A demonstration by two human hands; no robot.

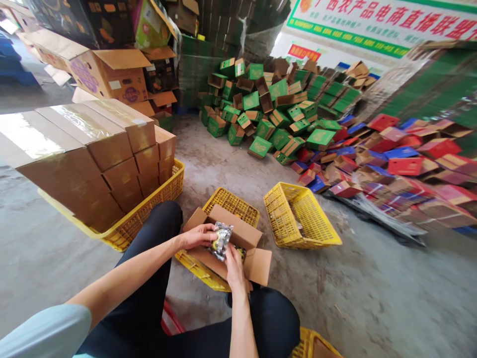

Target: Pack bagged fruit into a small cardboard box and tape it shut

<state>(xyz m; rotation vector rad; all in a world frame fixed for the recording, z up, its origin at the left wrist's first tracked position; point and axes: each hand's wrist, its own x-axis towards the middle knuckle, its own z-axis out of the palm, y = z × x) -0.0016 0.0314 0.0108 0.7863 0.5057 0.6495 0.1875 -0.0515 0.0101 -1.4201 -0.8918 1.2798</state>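
My left hand and my right hand both grip a clear plastic packet with yellow contents. I hold the packet just above an open brown cardboard box. The box rests on a yellow plastic crate between my knees. The fingers of both hands are closed round the packet's ends. What lies inside the box is mostly hidden behind the packet and my hands.
A second yellow crate stands tilted to the right. At left, taped brown cartons are stacked on a yellow crate. Heaps of green boxes and of red and blue boxes cover the concrete floor beyond.
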